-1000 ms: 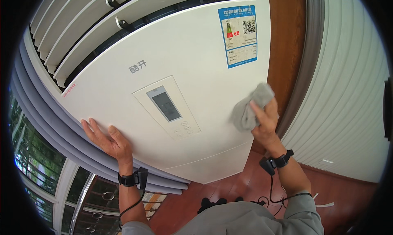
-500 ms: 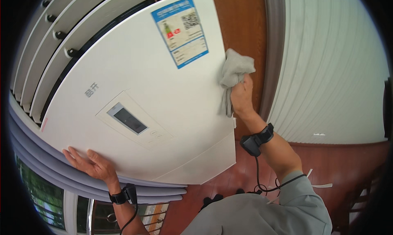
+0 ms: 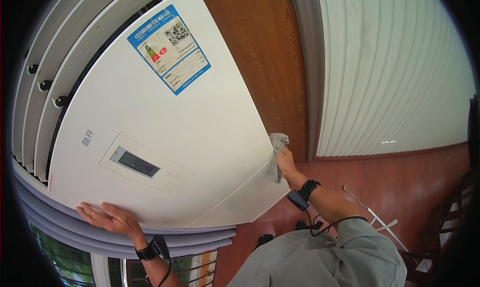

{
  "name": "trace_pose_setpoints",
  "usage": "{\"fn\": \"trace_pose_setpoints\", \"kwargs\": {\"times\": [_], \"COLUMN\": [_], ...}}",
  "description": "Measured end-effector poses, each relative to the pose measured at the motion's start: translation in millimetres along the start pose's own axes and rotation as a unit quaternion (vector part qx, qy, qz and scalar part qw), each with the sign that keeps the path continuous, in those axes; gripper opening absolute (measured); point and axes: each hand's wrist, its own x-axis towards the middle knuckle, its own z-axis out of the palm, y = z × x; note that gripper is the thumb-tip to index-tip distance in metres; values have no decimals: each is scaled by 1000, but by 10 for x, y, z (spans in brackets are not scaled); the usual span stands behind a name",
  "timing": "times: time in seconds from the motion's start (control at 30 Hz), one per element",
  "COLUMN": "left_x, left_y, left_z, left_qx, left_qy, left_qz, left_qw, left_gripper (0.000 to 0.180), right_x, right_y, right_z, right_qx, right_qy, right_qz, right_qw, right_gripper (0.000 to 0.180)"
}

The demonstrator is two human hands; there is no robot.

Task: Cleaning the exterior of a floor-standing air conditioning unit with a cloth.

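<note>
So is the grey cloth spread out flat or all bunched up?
Bunched up. The grey cloth hangs crumpled from the right hand at the white air conditioner edge.

The big white air conditioner fills the left side. Its front is flat and bare, apart from a blue sticker near the top edge. Past its right edge there is a narrow gap, then the brown wooden wall.
</note>
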Motion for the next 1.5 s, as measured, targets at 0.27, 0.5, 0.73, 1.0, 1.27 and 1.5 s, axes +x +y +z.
{"fn": "trace_pose_setpoints", "kwargs": {"times": [0.27,0.5,0.73,1.0,1.27,1.5], "left_x": [55,8,13,12,44,24], "left_y": [74,85,57,64,9,-108], "left_z": [-36,37,-19,54,-8,-163], "left_qx": [-22,1,-20,-67,-98,-165], "left_qy": [5,2,0,15,4,-26], "left_qz": [-6,5,-8,-10,6,10], "left_qw": [1000,1000,1000,998,995,986], "left_gripper": [51,53,52,52,51,48], "right_x": [-30,-385,-829,-1081,-1573,-2225], "right_y": [338,65,-373,-1111,-1119,-1027], "right_z": [-131,-310,51,587,1175,1858], "right_qx": [12,60,40,128,26,-137], "right_qy": [29,-16,-93,-141,-199,-308], "right_qz": [68,29,74,59,-50,29], "right_qw": [997,998,992,980,978,941], "right_gripper": [32,26,25,24,18,15]}}
